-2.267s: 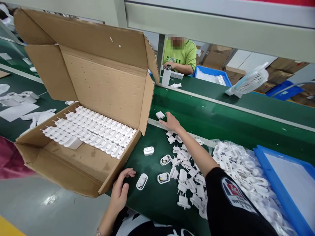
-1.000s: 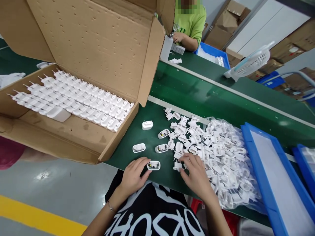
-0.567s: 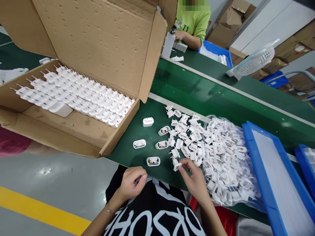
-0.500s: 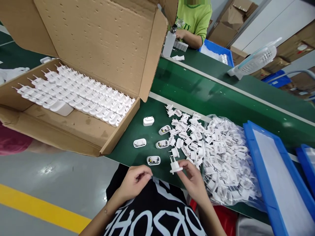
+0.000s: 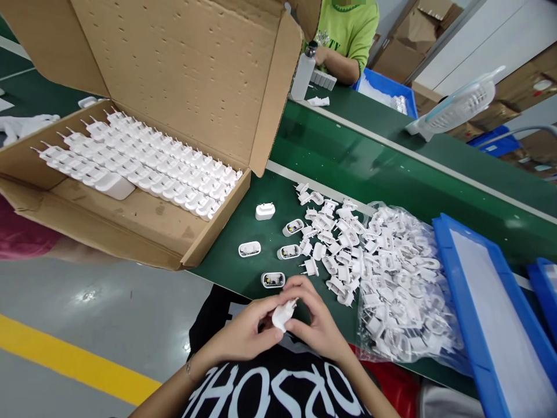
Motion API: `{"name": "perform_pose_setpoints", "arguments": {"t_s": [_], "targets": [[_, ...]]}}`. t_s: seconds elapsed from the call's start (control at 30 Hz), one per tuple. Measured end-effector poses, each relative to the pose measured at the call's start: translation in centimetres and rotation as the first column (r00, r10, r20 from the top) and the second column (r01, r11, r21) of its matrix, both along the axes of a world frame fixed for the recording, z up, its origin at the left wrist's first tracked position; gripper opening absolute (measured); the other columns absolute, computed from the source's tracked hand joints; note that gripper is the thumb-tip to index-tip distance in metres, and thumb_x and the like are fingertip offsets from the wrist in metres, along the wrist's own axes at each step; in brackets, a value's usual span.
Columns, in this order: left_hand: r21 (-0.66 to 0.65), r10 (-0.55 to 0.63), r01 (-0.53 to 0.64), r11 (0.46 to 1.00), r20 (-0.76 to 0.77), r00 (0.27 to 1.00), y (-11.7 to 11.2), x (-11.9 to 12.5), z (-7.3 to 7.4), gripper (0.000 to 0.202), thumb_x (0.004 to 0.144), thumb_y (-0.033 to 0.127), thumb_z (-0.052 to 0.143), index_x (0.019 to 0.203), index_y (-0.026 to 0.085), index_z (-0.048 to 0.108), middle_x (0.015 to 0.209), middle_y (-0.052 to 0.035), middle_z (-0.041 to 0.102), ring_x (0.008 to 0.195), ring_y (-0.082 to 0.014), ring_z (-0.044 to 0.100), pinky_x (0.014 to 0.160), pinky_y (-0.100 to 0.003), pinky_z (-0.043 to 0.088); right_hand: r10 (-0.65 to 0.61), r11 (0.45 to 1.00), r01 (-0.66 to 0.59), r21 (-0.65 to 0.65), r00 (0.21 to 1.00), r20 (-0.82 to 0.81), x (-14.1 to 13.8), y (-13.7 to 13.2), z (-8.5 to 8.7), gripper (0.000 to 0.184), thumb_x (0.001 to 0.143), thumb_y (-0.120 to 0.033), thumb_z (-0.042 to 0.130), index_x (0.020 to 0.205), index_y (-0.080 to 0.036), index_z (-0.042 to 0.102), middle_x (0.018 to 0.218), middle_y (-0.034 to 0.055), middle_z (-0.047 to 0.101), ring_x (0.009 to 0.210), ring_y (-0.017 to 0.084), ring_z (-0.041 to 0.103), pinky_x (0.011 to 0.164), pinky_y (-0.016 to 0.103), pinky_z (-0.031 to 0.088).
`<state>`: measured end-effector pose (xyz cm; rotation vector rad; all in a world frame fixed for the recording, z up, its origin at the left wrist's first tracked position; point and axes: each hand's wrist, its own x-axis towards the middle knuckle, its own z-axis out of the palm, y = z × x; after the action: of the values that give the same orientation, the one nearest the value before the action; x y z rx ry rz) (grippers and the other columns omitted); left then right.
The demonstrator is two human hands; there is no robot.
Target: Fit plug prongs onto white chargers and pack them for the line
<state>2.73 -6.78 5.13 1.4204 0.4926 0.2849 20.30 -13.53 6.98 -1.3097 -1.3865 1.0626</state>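
Note:
My left hand (image 5: pixel 248 330) and my right hand (image 5: pixel 319 319) meet in front of my shirt, fingers closed around one white plug cover (image 5: pixel 282 316). The cover is tilted, with its pins toward the right hand. Just beyond the hands lies an open oval charger housing (image 5: pixel 273 280) with electronics showing inside. Two more open housings (image 5: pixel 289 251) and a paler oval piece (image 5: pixel 249 249) lie farther back, near a closed charger (image 5: pixel 265 211). Loose plug covers (image 5: pixel 319 251) are heaped to their right.
On the left, an open cardboard box (image 5: pixel 161 223) holds rows of white chargers (image 5: pixel 143 154). A clear bag of plug covers (image 5: pixel 404 278) and a blue tray (image 5: pixel 474 290) stand right. Across the green divider sits a person in a green shirt (image 5: pixel 343 29), by a bottle (image 5: pixel 303 72).
My right hand has brought the plug cover left and toward my body. My left hand has moved right to meet it, and both now hold the cover.

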Motion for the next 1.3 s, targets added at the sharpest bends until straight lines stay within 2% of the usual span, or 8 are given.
{"name": "perform_pose_setpoints", "arguments": {"t_s": [0.13,0.23,0.33,0.47,0.73,1.1,1.2,1.3], "targets": [[0.147,0.154,-0.149,0.978,-0.024,0.988,0.1,-0.7,-1.1,0.026,0.087,0.027,0.05,0.11,0.018,0.057,0.073,0.0011,0.056,0.057,-0.0094,0.049,0.052,-0.02,0.042,-0.016,1.0,0.016,-0.001,1.0,0.024,-0.1,0.8,-0.2,0.008,0.087,-0.023,0.062,0.095,-0.025,0.061,0.1,0.004,0.059,0.095,0.02,0.057,0.083,0.033,0.045],[0.539,0.504,-0.419,0.731,-0.013,0.863,1.0,-1.9,-2.2,0.021,0.086,0.025,0.054,0.106,0.019,0.057,0.073,0.0009,0.057,0.06,-0.011,0.051,0.057,-0.023,0.044,-0.182,0.982,0.169,0.085,0.965,0.19,-0.1,1.8,-0.7,0.013,0.09,-0.015,0.055,0.1,-0.024,0.058,0.097,0.0047,0.059,0.092,0.019,0.057,0.08,0.032,0.046],[0.741,0.514,-0.352,0.573,0.01,0.858,2.1,-2.2,-3.2,0.028,0.085,0.027,0.059,0.112,0.02,0.055,0.097,-0.0058,0.062,0.088,-0.0183,0.056,0.077,-0.031,0.048,-0.146,0.986,0.098,0.135,0.899,0.413,-0.1,2.8,-0.7,0.017,0.092,-0.011,0.049,0.104,-0.021,0.055,0.101,0.0079,0.056,0.098,0.02,0.055,0.085,0.034,0.046],[0.77,0.398,-0.215,0.6,-0.054,0.916,2.5,-1.0,-4.1,0.045,0.085,0.034,0.06,0.125,0.019,0.046,0.114,-0.0089,0.059,0.103,-0.0229,0.052,0.088,-0.037,0.046,0.012,0.995,-0.066,0.07,0.809,0.588,-0.4,3.3,-0.3,0.021,0.092,-0.008,0.044,0.108,-0.018,0.053,0.107,0.0102,0.055,0.099,0.021,0.054,0.087,0.036,0.047],[0.71,0.372,-0.172,0.683,-0.134,0.919,2.4,0.4,-4.4,0.021,0.091,0.032,0.049,0.107,0.02,0.056,0.105,-0.0059,0.064,0.093,-0.0207,0.054,0.079,-0.034,0.04,0.058,0.99,-0.134,0.045,0.676,0.735,-1.0,3.7,0.1,0.024,0.092,-0.007,0.039,0.107,-0.017,0.055,0.103,0.0115,0.06,0.096,0.025,0.056,0.082,0.039,0.049],[0.601,0.408,-0.306,0.738,-0.037,0.912,1.9,0.2,-4.0,0.01,0.091,0.023,0.047,0.097,0.02,0.054,0.105,-0.0036,0.065,0.092,-0.017,0.06,0.078,-0.031,0.036,0.179,0.978,-0.177,-0.11,0.44,0.88,-1.0,5.5,1.8,0.016,0.091,-0.015,0.045,0.087,-0.018,0.061,0.076,0.0051,0.061,0.06,0.018,0.055,0.053,0.029,0.036],[0.61,0.391,-0.277,0.743,-0.059,0.918,1.9,0.5,-3.8,0.009,0.091,0.023,0.045,0.095,0.02,0.053,0.102,-0.0031,0.064,0.09,-0.017,0.059,0.077,-0.032,0.035,0.145,0.986,-0.144,-0.08,0.525,0.839,-0.8,5.0,0.8,0.017,0.093,-0.015,0.044,0.092,-0.018,0.061,0.084,0.0068,0.063,0.068,0.02,0.059,0.06,0.03,0.043],[0.618,0.385,-0.254,0.744,-0.086,0.919,1.8,0.5,-4.0,0.013,0.092,0.023,0.043,0.101,0.02,0.052,0.105,-0.0031,0.063,0.083,-0.0154,0.058,0.079,-0.032,0.035,0.102,0.994,-0.101,-0.038,0.771,0.628,-0.3,3.9,-0.8,0.019,0.093,-0.016,0.046,0.106,-0.021,0.059,0.101,0.0076,0.063,0.092,0.021,0.061,0.078,0.032,0.048]]}}
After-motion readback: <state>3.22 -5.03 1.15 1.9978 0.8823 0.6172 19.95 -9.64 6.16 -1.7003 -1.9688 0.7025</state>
